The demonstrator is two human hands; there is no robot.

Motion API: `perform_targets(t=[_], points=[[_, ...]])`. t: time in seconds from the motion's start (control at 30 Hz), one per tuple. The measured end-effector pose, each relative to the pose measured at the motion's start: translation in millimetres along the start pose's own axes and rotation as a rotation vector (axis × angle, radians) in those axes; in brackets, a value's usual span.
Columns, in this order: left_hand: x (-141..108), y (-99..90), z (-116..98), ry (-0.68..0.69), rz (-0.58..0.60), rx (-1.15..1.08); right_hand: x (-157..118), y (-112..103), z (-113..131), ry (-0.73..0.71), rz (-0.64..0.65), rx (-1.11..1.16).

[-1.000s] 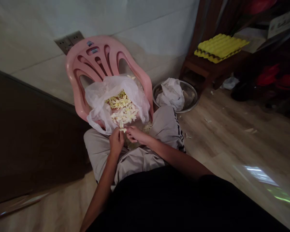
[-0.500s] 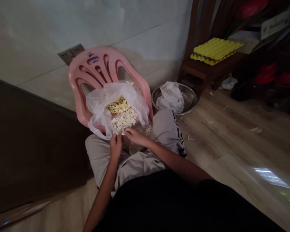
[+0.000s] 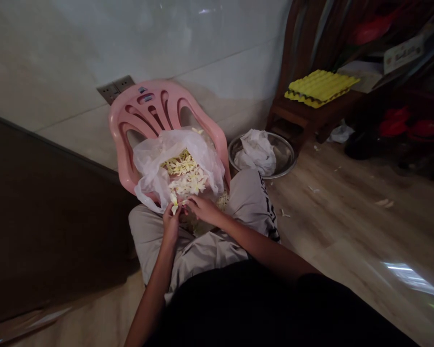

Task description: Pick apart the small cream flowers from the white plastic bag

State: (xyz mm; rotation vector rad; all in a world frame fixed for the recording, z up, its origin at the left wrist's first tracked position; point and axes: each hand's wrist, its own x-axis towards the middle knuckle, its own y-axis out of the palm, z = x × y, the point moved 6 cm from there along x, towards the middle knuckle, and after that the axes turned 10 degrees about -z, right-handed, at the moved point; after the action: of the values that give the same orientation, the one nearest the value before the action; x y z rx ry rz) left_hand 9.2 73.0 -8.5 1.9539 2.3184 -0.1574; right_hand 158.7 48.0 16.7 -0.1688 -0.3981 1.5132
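My left hand (image 3: 171, 225) is closed, pinching a white flower with a yellow centre (image 3: 174, 204) at its fingertips. Close beside it, my right hand (image 3: 204, 210) has its fingers pressed together at a small pale piece of flower (image 3: 184, 202); whether that piece is joined to the left hand's flower I cannot tell. Just beyond both hands, a translucent white plastic bag (image 3: 150, 156) lies spread on a pink plastic chair (image 3: 115, 137). Loose white and yellow flowers (image 3: 188, 183) fill its opening. More pale flowers (image 3: 223, 198) show below, between my knees.
Right of the chair, a metal basin (image 3: 287, 161) on the floor holds a crumpled white bag (image 3: 255, 152). Yellow egg trays (image 3: 320, 86) rest on a wooden chair (image 3: 292, 112). Petals (image 3: 384, 203) are scattered over the wood floor. A dark panel (image 3: 54, 217) stands at the left.
The flower in my left hand now shows more fully, turned upward at the fingertips. Both hands stay close together. The whole view has shifted slightly.
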Motion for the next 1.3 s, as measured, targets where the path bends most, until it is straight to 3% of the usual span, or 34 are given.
perform_targets(t=[0.17,0.3,0.47,0.6,0.8,0.97,1.13,1.3], points=[[-1,3.1,0,-0.005,0.064,-0.003,4,6,-10,0.054,0.005,0.189],[-1,4.9,3,-0.094,0.081,-0.114,6,12,-16,0.108,0.022,0.348],[-3,8.6,4,-0.165,0.123,-0.242,7,16,-18,0.098,0.051,0.381],[-3,9.4,6,-0.172,0.126,-0.221,6,10,-14,0.040,0.047,0.211],[0,8.0,10,-0.185,0.098,-0.196,2,-3,5,-0.216,-0.046,-0.262],[-1,7.8,10,-0.165,0.090,-0.147,0,2,8,-0.322,-0.017,-0.356],[-3,9.3,10,-0.200,0.089,-0.072,3,1,1,-0.139,-0.061,-0.257],[-1,8.2,12,-0.208,0.078,-0.082,4,6,-7,0.034,-0.068,0.069]])
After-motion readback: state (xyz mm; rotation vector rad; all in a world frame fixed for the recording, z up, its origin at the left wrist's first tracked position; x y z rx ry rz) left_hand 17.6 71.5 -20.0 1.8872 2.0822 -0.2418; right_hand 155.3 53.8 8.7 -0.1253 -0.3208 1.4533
